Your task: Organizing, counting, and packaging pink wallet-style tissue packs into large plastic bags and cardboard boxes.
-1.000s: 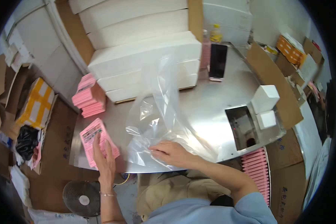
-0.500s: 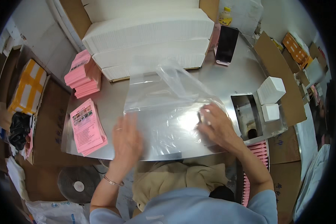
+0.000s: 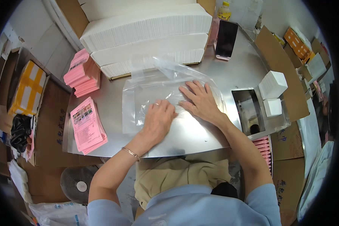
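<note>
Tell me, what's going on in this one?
A person has both hands on a clear bag lying on the metal table. The left hand is curled, perhaps gripping the plastic; the right hand is spread on it. Pink leaflets lie to the left, a taller pink stack behind them. White stacks stand at the back, a phone to their right.

Pale wall [image 3: 45, 47] beside a shiny metal table [image 3: 243, 66], mottled grey floor [image 3: 126, 190] below
</note>
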`<state>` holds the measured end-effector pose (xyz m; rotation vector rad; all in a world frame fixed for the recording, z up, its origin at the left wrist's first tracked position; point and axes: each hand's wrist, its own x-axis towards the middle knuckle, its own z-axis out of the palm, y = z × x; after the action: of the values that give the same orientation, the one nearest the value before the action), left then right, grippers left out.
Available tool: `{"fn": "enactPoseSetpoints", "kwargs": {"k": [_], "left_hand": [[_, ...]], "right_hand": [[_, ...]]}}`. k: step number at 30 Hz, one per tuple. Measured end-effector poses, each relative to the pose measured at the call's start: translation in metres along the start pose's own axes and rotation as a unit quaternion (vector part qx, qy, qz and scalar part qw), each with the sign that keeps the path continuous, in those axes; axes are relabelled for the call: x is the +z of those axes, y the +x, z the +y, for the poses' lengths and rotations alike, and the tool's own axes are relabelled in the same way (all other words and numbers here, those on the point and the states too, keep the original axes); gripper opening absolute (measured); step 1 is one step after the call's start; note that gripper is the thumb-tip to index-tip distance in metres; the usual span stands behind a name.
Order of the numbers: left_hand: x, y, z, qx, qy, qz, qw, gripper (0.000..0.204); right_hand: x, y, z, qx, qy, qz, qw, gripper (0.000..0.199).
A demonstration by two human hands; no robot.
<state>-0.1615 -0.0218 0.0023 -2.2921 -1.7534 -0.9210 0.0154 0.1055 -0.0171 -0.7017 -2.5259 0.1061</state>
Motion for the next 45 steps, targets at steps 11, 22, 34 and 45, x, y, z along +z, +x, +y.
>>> {"fn": "enactPoseSetpoints", "kwargs": {"k": [11,22,34,45], "left_hand": [[-0.028,-0.014,0.045,-0.071,-0.012,0.243,0.967,0.012],[-0.046,-0.060,-0.033,-0.335,0.027,-0.113,0.935,0.069],[-0.075,-0.082,-0.078,-0.226,-0.043,-0.153,0.961,0.055],[-0.099,-0.055,-0.068,-0.229,-0.047,-0.032,0.972,0.031]], "right_hand": [[-0.019,-0.026,-0.068,0.160,0.279,0.033,0.946,0.036],[-0.052,-0.048,-0.008,0.214,0.079,-0.176,0.958,0.049],[-0.023,-0.063,0.073,-0.066,-0.151,-0.018,0.986,0.046],[-0.085,-0.063,0.050,0.328,0.252,-0.124,0.902,0.037]]}}
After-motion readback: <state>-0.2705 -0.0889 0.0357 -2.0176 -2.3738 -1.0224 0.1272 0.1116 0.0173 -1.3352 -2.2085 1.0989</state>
